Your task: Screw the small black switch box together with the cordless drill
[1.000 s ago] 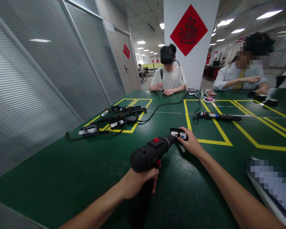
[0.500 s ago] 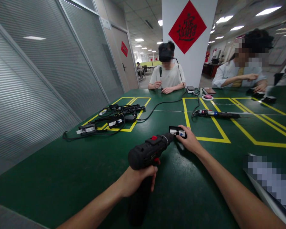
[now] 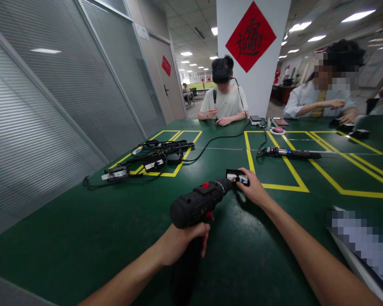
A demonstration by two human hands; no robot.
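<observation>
My left hand (image 3: 188, 238) is wrapped round the grip of a black cordless drill (image 3: 196, 204) with red buttons. Its chuck points away from me and to the right, and the tip meets a small black box with a white inside (image 3: 233, 175). With fingers and thumb, my right hand (image 3: 252, 186) grips the right side of that box on the green table (image 3: 130, 238). What the bit touches inside the box is too small to make out.
Black cabled devices (image 3: 169, 148) lie heaped at the left within yellow tape. A corded electric screwdriver (image 3: 290, 153) rests at the right. Near the right edge is a blurred-out flat item (image 3: 360, 246). Across the table, one person (image 3: 225, 100) holds a screwdriver; another person (image 3: 322, 100) sits right.
The drill's rear has shifted very slightly left and down in view. Both hands keep their holds, and the box stays in place.
</observation>
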